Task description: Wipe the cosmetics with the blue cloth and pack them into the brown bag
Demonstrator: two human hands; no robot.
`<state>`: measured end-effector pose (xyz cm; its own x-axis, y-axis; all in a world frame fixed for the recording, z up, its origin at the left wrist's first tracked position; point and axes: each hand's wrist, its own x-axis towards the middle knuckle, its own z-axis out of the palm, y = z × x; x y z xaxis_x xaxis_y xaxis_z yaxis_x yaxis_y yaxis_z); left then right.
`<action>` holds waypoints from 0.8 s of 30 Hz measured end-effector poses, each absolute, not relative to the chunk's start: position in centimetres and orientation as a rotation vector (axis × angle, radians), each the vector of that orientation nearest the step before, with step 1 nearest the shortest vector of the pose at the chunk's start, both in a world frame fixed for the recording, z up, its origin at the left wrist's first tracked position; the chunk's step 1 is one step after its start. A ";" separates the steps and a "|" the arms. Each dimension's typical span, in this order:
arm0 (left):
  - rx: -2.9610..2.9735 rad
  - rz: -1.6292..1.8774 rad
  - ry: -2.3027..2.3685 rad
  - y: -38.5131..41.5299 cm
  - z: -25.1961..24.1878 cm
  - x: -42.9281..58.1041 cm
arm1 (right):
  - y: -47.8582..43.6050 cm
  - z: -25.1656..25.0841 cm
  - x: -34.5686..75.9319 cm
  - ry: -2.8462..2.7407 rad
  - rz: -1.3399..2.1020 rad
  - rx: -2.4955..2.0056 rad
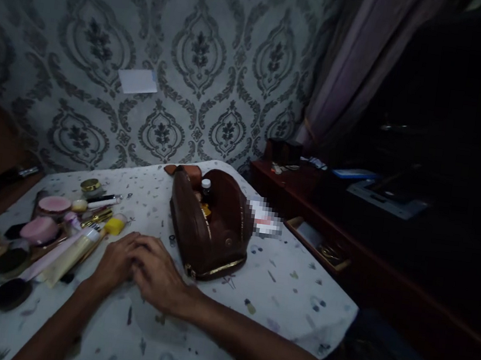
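Observation:
My left hand (116, 258) and my right hand (160, 276) meet above the table, between a group of cosmetics and a brown bag. Both look closed, with the right fingers curled against the left hand. Whatever lies between them, if anything, is hidden. The brown leather bag (192, 230) stands unzipped just right of my hands. Inside it show a dark bottle with a white cap (206, 190) and something yellow (206, 210). Left of my hands lie a cream tube (68, 258), a yellow item (116, 224), pink round cases (40, 230) and a black round case (11, 294).
A patterned white cloth (290, 304) covers the table. Behind the bag lies a brown leather piece (171, 168). A blurred white item (265, 219) sits right of the bag. Farther right is a dark red cabinet (370, 274) with a small open drawer (318, 243). Patterned wallpaper (239, 56) stands behind.

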<state>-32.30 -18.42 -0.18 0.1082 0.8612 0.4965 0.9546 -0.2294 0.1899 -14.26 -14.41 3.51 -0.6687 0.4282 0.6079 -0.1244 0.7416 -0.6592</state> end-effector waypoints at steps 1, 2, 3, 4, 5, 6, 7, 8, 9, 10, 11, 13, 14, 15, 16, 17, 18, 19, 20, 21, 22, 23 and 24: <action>-2.187 -0.732 -1.897 -18.5 -0.2 -32.2 | -14.4 3.2 -14.7 -2.092 0.941 -0.269; -2.170 -0.681 -1.959 -18.6 0.0 -32.0 | -14.3 2.8 -15.1 -2.042 0.988 -0.305; -2.157 -0.623 -2.006 -18.6 0.3 -31.8 | -14.2 2.4 -15.4 -1.992 1.023 -0.335; -2.147 -0.551 -2.043 -18.6 0.6 -31.6 | -14.1 1.9 -15.6 -1.952 1.050 -0.355; -2.140 -0.479 -2.065 -18.6 1.0 -31.5 | -13.9 1.4 -15.8 -1.927 1.073 -0.368; -2.122 -0.414 -2.078 -18.6 1.4 -31.4 | -13.8 1.0 -15.8 -1.915 1.095 -0.384; -2.084 -0.363 -2.086 -18.6 1.8 -31.4 | -13.6 0.5 -15.9 -1.910 1.118 -0.406; -2.025 -0.334 -2.094 -18.6 2.2 -31.5 | -13.3 0.1 -15.9 -1.910 1.141 -0.433; -1.952 -0.330 -2.101 -18.6 2.4 -31.7 | -13.1 -0.3 -15.9 -1.910 1.161 -0.464; -1.873 -0.353 -2.107 -18.5 2.5 -32.0 | -12.9 -0.6 -15.9 -1.908 1.179 -0.498; -1.793 -0.397 -2.113 -18.5 2.5 -32.4 | -12.8 -0.8 -15.9 -1.903 1.195 -0.530; -1.690 -0.495 -2.109 -18.4 2.2 -33.3 | -12.6 -1.1 -15.9 -1.896 1.227 -0.569; -1.670 -0.524 -2.100 -18.3 1.9 -33.7 | -12.5 -1.2 -15.9 -1.895 1.244 -0.577; -1.670 -0.531 -2.090 -18.3 1.6 -34.1 | -12.5 -1.2 -15.8 -1.897 1.255 -0.580; -1.683 -0.520 -2.080 -18.3 1.4 -34.3 | -12.6 -1.2 -15.8 -1.903 1.263 -0.578; -1.714 -0.499 -2.066 -18.3 1.3 -34.5 | -12.6 -1.1 -15.8 -1.907 1.267 -0.576; -1.752 -0.479 -2.045 -18.3 1.2 -34.5 | -12.6 -1.1 -15.8 -1.909 1.271 -0.574; -1.799 -0.467 -2.017 -18.3 1.3 -34.4 | -12.7 -1.0 -15.8 -1.908 1.278 -0.575; -1.853 -0.468 -1.983 -18.4 1.5 -34.1 | -12.7 -1.0 -15.8 -1.904 1.290 -0.579; -1.913 -0.481 -1.943 -18.4 1.7 -33.8 | -12.7 -1.0 -15.7 -1.896 1.304 -0.587; -1.968 -0.511 -1.906 -18.5 2.0 -33.5 | -12.6 -1.0 -15.7 -1.887 1.317 -0.599; -2.007 -0.559 -1.880 -18.5 2.3 -33.1 | -12.6 -1.0 -15.7 -1.877 1.328 -0.612; -2.021 -0.621 -1.866 -18.6 2.5 -32.8 | -12.5 -1.0 -15.7 -1.867 1.337 -0.626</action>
<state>-32.77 -18.57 2.46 0.0523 0.8547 0.5164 0.9938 -0.0954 0.0573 -15.68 -12.50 -1.04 -0.6046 0.7431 0.2866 -0.0320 0.3369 -0.9410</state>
